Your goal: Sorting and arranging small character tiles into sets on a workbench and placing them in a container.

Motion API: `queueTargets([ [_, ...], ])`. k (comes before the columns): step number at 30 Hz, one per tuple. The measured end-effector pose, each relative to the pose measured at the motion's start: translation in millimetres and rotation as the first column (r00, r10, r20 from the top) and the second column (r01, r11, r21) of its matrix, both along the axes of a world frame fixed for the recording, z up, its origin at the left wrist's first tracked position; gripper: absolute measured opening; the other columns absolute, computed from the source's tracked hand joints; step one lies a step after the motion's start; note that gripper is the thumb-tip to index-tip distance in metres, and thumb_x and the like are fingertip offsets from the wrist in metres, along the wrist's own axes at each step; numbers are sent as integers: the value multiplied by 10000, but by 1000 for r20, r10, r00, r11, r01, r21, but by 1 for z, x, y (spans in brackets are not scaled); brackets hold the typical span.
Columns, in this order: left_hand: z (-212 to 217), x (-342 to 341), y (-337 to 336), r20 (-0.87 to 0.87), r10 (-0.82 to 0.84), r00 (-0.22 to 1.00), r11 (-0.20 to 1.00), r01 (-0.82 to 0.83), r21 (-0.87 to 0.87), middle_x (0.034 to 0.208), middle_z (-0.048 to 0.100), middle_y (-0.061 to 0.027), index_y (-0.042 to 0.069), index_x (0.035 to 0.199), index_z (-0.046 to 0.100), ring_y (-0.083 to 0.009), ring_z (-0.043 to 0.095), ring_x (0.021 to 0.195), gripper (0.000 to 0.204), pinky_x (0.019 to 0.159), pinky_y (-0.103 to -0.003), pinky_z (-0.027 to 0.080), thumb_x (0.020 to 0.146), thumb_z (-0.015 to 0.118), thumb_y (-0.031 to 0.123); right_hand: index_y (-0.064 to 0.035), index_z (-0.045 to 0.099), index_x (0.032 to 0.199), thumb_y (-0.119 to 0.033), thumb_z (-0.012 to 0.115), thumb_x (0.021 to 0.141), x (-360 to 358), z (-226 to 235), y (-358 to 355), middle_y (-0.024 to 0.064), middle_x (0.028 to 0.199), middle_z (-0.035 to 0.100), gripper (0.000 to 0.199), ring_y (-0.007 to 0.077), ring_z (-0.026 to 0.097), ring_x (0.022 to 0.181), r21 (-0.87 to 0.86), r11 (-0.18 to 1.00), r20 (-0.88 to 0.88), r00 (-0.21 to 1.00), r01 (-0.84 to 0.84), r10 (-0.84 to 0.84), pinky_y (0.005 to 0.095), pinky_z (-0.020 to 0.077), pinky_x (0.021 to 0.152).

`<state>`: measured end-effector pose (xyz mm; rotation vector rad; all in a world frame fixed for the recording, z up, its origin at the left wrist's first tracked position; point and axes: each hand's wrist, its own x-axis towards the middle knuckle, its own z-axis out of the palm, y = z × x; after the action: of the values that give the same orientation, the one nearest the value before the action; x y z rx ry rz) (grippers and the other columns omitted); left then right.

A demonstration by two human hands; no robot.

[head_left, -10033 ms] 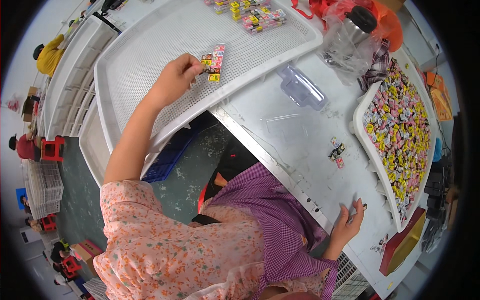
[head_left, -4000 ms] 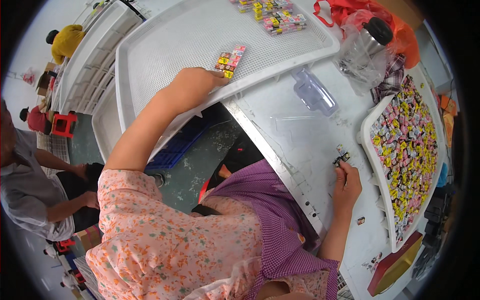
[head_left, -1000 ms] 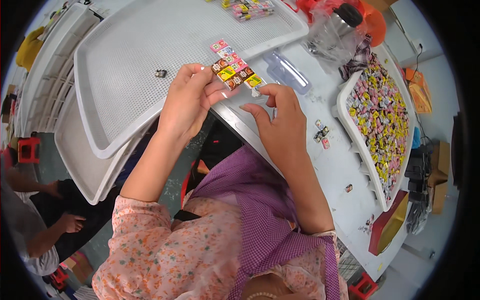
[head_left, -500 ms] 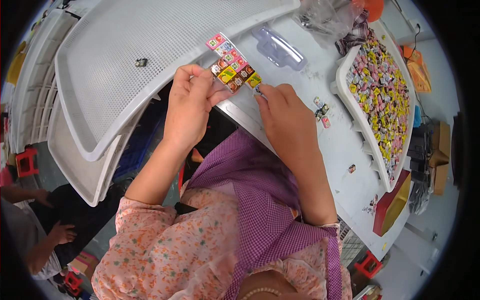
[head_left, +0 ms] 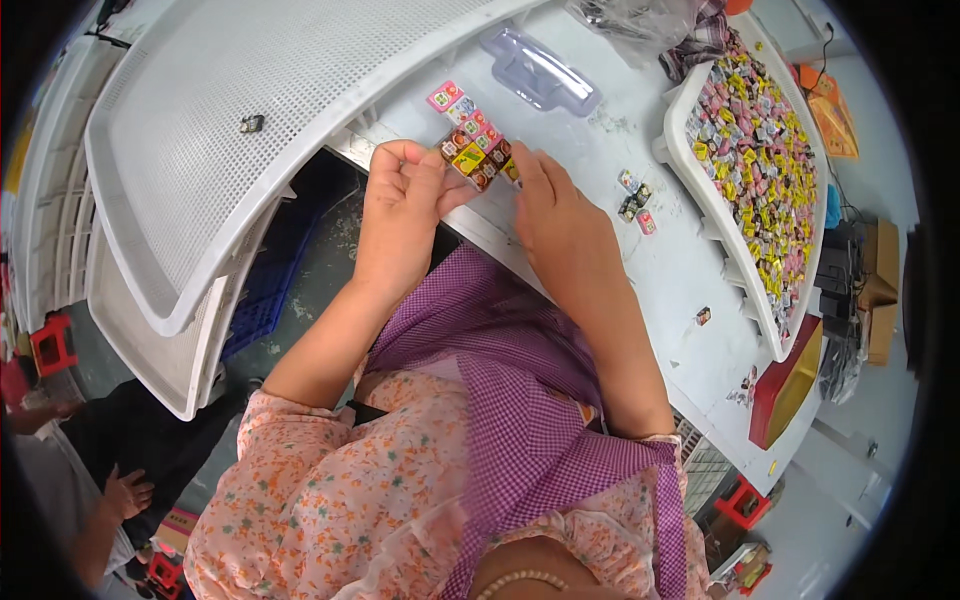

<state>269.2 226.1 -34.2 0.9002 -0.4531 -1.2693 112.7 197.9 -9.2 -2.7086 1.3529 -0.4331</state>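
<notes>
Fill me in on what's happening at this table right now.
A person holds a row of small colourful blocks between the left hand and right hand, over the near edge of the white table. A clear plastic case lies just beyond. A tray heaped with small colourful pieces sits to the right, and a big perforated white tray to the left.

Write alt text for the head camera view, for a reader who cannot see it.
Both hands, left hand and right hand, hold a strip of small colourful blocks at the white table's edge. A perforated white tray lies left; a tray of loose colourful pieces lies right.
</notes>
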Motion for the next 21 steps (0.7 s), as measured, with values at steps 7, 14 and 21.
queueTargets([
  [7,-12,-7,0,-19,-17,1000,999,17,32,934,563,-130,23,980,360,-188,624,867,120,787,-321,554,956,446,104,-66,397,1294,-75,541,826,-6,-10,-9,183,1121,537,490,363,602,836,228,974,120,993,-13,-14,403,524,682],
  [14,-7,-7,1,-1,-16,1000,998,16,54,948,557,-135,24,980,362,-197,622,878,117,811,-344,548,959,439,110,-107,492,1233,-75,601,789,-15,-1,-27,93,1019,569,459,228,566,891,561,824,392,902,-77,-183,320,450,795],
  [21,-8,-5,3,-38,2,999,998,0,56,979,555,-137,39,977,366,-220,618,900,102,841,-401,539,961,436,112,-93,531,1222,-93,653,762,-16,-4,-25,31,939,568,475,125,514,852,669,741,431,842,-57,-324,271,427,807],
])
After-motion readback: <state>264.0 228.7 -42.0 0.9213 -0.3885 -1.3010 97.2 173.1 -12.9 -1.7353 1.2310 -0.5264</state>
